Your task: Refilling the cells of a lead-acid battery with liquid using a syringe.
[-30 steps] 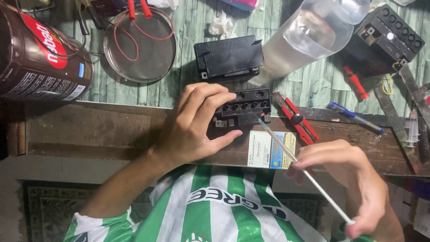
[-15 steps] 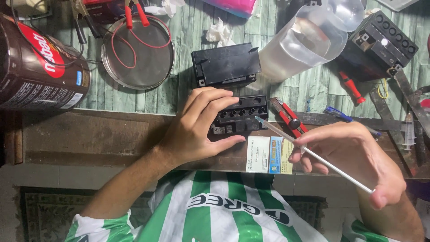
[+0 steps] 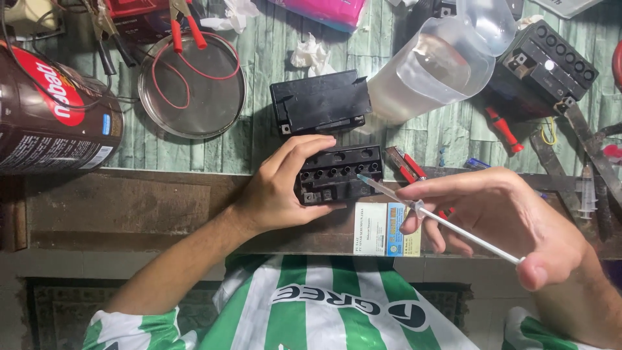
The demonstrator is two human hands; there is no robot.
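Note:
My left hand (image 3: 282, 185) grips the left end of a small black battery (image 3: 343, 174) with a row of open filler holes on top, standing at the table's near edge. My right hand (image 3: 502, 217) holds a clear syringe (image 3: 395, 194) with its plunger drawn far out and my thumb on the plunger's end. The syringe tip rests at a hole near the battery's right end. A second black battery (image 3: 321, 100) sits just behind the first.
A clear jug of liquid (image 3: 431, 74) stands at the back right beside another black battery (image 3: 544, 65). A round glass dish (image 3: 194, 87) with red clip leads, a dark can (image 3: 52, 110), red-handled pliers (image 3: 408, 170), crumpled tissue (image 3: 311, 55) and a spare syringe (image 3: 586, 191) lie around.
My right hand has lifted and moved left, bringing the syringe tip from beside the battery's front to a filler hole. The left hand stays on the battery.

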